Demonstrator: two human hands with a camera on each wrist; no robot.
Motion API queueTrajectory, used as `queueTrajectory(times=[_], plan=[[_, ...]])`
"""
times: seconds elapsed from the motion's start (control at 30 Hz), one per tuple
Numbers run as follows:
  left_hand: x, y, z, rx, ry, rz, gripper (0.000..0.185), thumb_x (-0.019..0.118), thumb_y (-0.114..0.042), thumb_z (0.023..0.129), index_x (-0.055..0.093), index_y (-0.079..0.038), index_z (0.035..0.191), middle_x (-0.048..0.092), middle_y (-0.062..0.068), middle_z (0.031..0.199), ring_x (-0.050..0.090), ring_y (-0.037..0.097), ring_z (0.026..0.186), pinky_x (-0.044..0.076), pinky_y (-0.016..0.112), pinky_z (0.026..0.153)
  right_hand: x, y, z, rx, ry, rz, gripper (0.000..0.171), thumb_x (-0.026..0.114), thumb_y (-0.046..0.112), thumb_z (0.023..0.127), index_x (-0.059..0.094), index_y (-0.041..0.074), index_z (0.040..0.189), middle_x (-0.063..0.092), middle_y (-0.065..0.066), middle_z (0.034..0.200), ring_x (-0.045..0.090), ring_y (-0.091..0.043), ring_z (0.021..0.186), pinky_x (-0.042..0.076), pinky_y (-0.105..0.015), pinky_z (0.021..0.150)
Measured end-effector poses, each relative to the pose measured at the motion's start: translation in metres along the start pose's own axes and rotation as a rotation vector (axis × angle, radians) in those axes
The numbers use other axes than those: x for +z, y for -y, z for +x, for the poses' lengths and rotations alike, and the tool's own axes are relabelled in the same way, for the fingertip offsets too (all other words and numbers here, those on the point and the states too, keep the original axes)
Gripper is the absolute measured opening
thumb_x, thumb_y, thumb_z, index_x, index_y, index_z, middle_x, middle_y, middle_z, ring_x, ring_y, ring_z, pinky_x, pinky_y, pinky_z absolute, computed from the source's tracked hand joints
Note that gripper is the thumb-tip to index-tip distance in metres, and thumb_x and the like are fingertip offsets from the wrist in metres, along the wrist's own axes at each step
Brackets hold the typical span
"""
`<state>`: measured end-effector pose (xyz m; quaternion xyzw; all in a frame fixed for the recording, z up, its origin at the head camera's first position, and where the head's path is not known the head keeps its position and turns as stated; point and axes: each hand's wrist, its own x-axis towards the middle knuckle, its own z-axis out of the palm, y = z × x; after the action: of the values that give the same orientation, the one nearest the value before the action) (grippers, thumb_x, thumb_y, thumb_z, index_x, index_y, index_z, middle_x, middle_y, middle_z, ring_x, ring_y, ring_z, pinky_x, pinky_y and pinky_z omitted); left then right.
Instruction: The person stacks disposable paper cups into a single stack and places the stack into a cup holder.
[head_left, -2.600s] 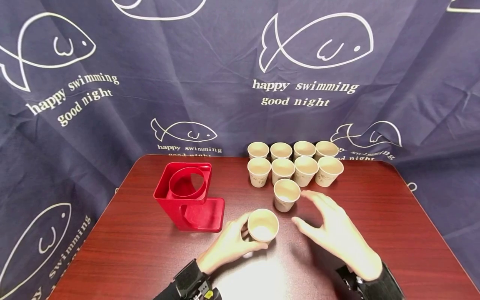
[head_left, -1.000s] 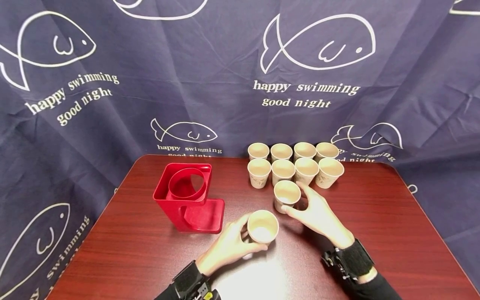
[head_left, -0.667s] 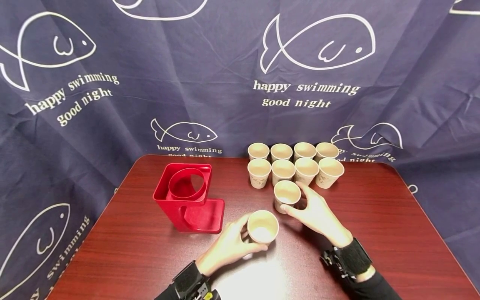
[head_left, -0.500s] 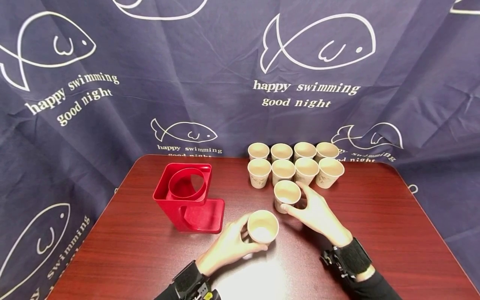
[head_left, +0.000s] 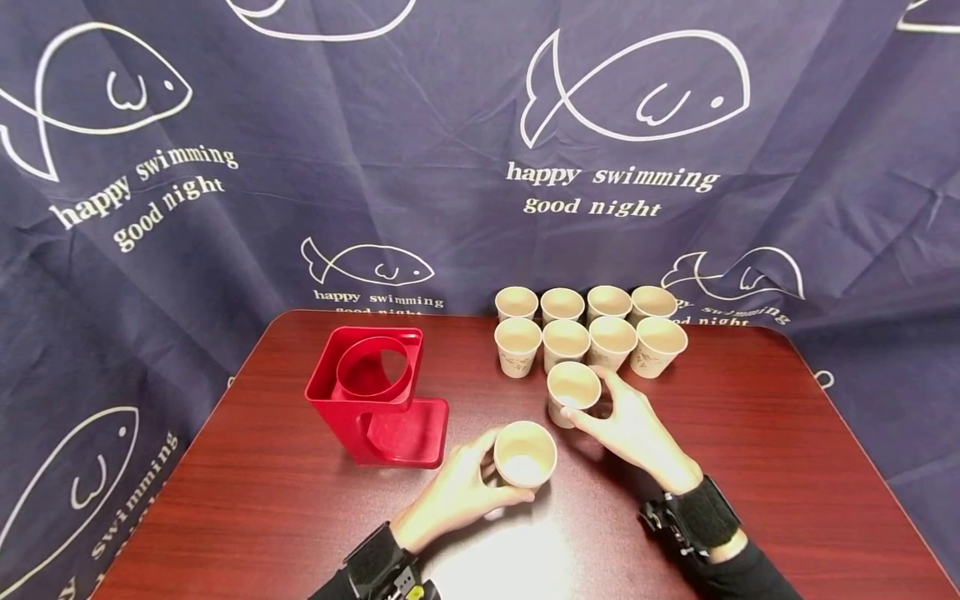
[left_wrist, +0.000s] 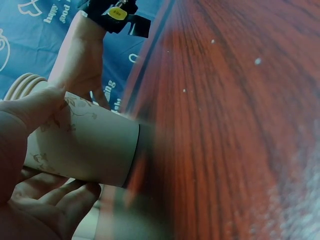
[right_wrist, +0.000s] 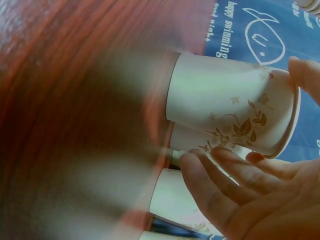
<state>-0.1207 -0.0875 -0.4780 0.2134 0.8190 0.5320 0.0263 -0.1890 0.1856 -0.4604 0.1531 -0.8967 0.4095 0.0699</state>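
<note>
Curled round a paper cup near the front of the table, the left hand holds as it did before. Thumb and fingers of the right hand now wrap a second cup, where seconds ago that hand hovered open. Eight cups stand behind, a red holder to the left

The backdrop cloth reads "happy swimming good night".
</note>
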Motion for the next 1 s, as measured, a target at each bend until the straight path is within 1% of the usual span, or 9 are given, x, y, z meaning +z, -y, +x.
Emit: queueTrajectory(times=[0.17,0.3,0.4,0.5,0.63,0.73,0.83,0.9,1.0], plan=[[0.000,0.000,0.000,0.000,0.003,-0.008,0.075,0.094,-0.027,0.075,0.058,-0.023,0.140,0.074,-0.003,0.121,0.070,0.015,0.112,0.055,0.028,0.100,-0.003,0.001,-0.001,0.003,-0.001,-0.018,0.066,0.084,0.038,0.086,0.055,0.011,0.138,0.068,-0.010,0.129,0.071,-0.026,0.111,0.057,-0.049,0.095],[0.000,0.000,0.000,0.005,0.003,0.000,0.075,0.094,-0.026,0.075,0.057,-0.022,0.141,0.074,-0.002,0.121,0.070,0.015,0.112,0.055,0.028,0.101,-0.005,0.002,-0.001,-0.001,-0.002,0.000,0.064,0.085,0.035,0.085,0.055,0.016,0.138,0.068,-0.009,0.128,0.071,-0.025,0.110,0.058,-0.048,0.094],[0.000,0.000,0.001,0.005,0.005,-0.003,0.075,0.094,-0.026,0.075,0.057,-0.022,0.141,0.074,-0.002,0.121,0.070,0.016,0.112,0.055,0.028,0.101,-0.005,0.003,-0.001,-0.008,0.000,0.016,0.063,0.085,0.033,0.085,0.055,0.017,0.138,0.068,-0.007,0.128,0.072,-0.023,0.108,0.060,-0.045,0.092],[0.000,0.000,0.001,0.002,0.009,-0.016,0.075,0.094,-0.026,0.075,0.057,-0.023,0.141,0.074,-0.002,0.121,0.070,0.016,0.112,0.054,0.028,0.101,-0.005,0.005,-0.002,-0.015,-0.008,0.016,0.061,0.086,0.032,0.085,0.056,0.015,0.136,0.070,-0.007,0.125,0.073,-0.021,0.104,0.060,-0.042,0.090],[0.000,0.000,0.002,0.001,0.009,-0.031,0.074,0.094,-0.025,0.075,0.057,-0.025,0.140,0.073,-0.003,0.121,0.070,0.016,0.112,0.054,0.028,0.101,-0.008,0.010,-0.005,-0.014,-0.007,0.023,0.060,0.086,0.029,0.085,0.057,0.014,0.135,0.071,-0.007,0.123,0.074,-0.019,0.099,0.061,-0.035,0.087],[0.000,0.001,0.002,-0.001,0.008,-0.032,0.075,0.094,-0.025,0.075,0.057,-0.026,0.140,0.074,-0.003,0.121,0.070,0.016,0.111,0.055,0.028,0.101,-0.012,0.016,-0.006,-0.016,0.002,0.022,0.061,0.086,0.030,0.085,0.056,0.016,0.136,0.071,-0.005,0.124,0.074,-0.016,0.099,0.060,-0.032,0.087],[0.000,0.000,0.002,-0.002,0.005,-0.020,0.075,0.094,-0.026,0.075,0.058,-0.026,0.140,0.074,-0.004,0.120,0.070,0.015,0.110,0.055,0.027,0.100,-0.014,0.022,-0.007,-0.036,-0.008,0.014,0.061,0.086,0.030,0.085,0.056,0.017,0.136,0.071,-0.003,0.124,0.073,-0.015,0.100,0.060,-0.032,0.087],[0.000,0.000,0.001,-0.003,0.004,-0.014,0.075,0.094,-0.027,0.075,0.058,-0.025,0.140,0.073,-0.005,0.120,0.070,0.012,0.110,0.055,0.026,0.100,-0.014,0.024,-0.007,-0.052,-0.018,0.010,0.060,0.086,0.029,0.085,0.057,0.017,0.136,0.071,-0.004,0.123,0.073,-0.015,0.099,0.061,-0.032,0.086],[0.000,0.001,0.001,-0.001,0.000,-0.004,0.074,0.094,-0.029,0.075,0.058,-0.026,0.139,0.073,-0.008,0.119,0.069,0.008,0.109,0.054,0.025,0.099,-0.015,0.028,-0.008,-0.069,-0.026,0.032,0.060,0.087,0.025,0.084,0.057,0.015,0.136,0.072,-0.007,0.122,0.074,-0.019,0.097,0.062,-0.033,0.083]])
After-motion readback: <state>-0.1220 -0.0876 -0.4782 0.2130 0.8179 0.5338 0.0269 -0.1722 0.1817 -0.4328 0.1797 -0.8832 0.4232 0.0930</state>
